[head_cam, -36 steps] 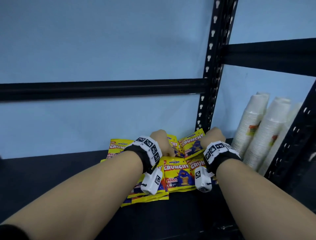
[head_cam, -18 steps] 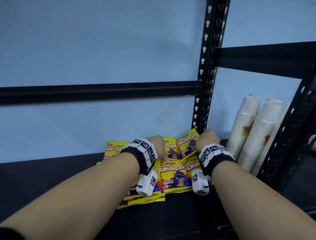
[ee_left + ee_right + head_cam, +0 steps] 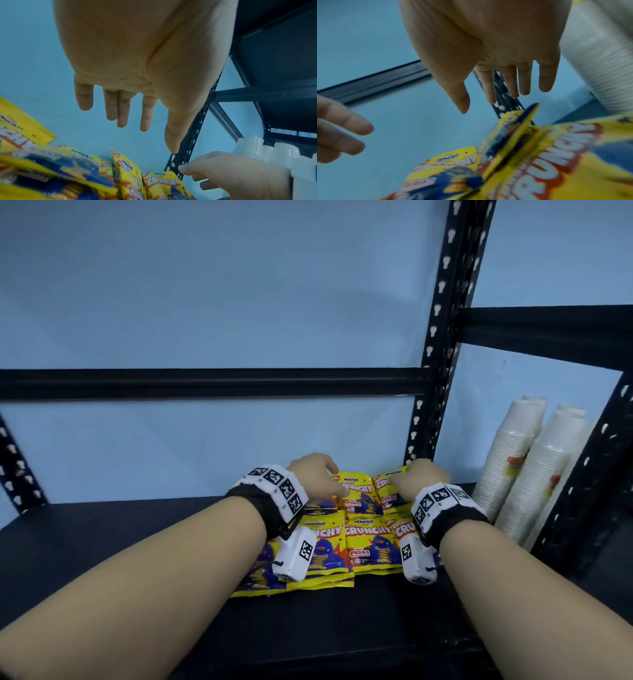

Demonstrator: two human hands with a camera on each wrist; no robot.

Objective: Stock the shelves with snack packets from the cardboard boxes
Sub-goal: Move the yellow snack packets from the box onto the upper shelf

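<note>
Two hands above yellow Crunchy snack packets (image 3: 368, 537) on a black shelf (image 3: 102, 542).
Packets lie flat, tops toward the wall; left hand (image 3: 317, 474) and right hand (image 3: 419, 479) spread, holding nothing.

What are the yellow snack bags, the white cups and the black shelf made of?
The snack packets look like thin, glossy printed plastic film: they crinkle, and their edges are flat and sealed. The stacked white cups could be paper or thin plastic; the fine ridged rims do not settle it. The shelf post looks like metal painted matt black, with punched keyhole slots.
</note>
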